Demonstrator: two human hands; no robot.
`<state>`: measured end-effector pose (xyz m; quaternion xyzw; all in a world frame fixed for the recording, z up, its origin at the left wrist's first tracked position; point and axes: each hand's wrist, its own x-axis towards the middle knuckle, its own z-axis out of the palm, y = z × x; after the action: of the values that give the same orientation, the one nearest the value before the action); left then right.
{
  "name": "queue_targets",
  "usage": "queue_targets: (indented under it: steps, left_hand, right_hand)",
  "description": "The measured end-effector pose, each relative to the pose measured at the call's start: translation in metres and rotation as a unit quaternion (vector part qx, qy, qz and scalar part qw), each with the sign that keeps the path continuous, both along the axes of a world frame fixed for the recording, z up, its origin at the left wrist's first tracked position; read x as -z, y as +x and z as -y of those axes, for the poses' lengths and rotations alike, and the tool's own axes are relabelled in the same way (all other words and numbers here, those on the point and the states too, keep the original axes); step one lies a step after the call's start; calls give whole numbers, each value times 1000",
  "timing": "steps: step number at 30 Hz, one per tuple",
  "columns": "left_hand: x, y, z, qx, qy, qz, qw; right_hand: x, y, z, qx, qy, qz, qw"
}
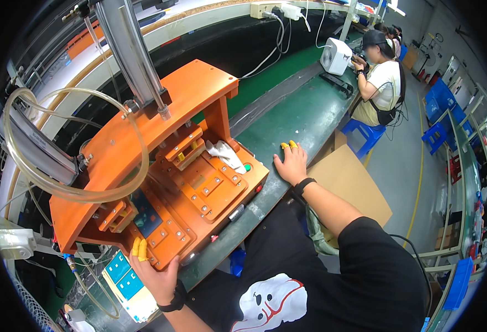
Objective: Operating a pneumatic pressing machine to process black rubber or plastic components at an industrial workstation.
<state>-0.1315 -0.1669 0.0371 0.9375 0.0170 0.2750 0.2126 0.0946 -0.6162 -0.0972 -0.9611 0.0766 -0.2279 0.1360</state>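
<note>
An orange press (pixel 210 77) stands on the green workbench (pixel 304 119) before me. My left hand (pixel 156 278) lies at its near left corner, fingers stretched out, with yellow finger cots (pixel 139 249) on two fingers. Close by those fingers, a dark blue flat panel (pixel 145 217) sits in the left fixture under the press head. The right fixture (pixel 213 189) shows bare orange plates with screws. My right hand (pixel 292 165) rests flat on the bench edge, right of the press, also with yellow cots on two fingertips. I see nothing held in either hand.
A crumpled white cloth (pixel 225 155) lies on the press base beside a green button (pixel 248 167). Blue-and-white sheets (pixel 126 282) are stacked at lower left. A clear hose (pixel 144 149) loops over the press. A cardboard box (pixel 354 182) stands right; a co-worker (pixel 384 88) sits farther along.
</note>
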Motion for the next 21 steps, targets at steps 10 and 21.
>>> queue_targets:
  steps: [10, 21]
  left_hand:
    - [0, 1, -1, 3, -6, 1, 1000]
    - [-3, 0, 1, 4, 10, 3, 1000]
  right_hand:
    - [1, 2, 1, 4, -6, -11, 1000]
    - [-2, 1, 0, 8, -12, -37, 999]
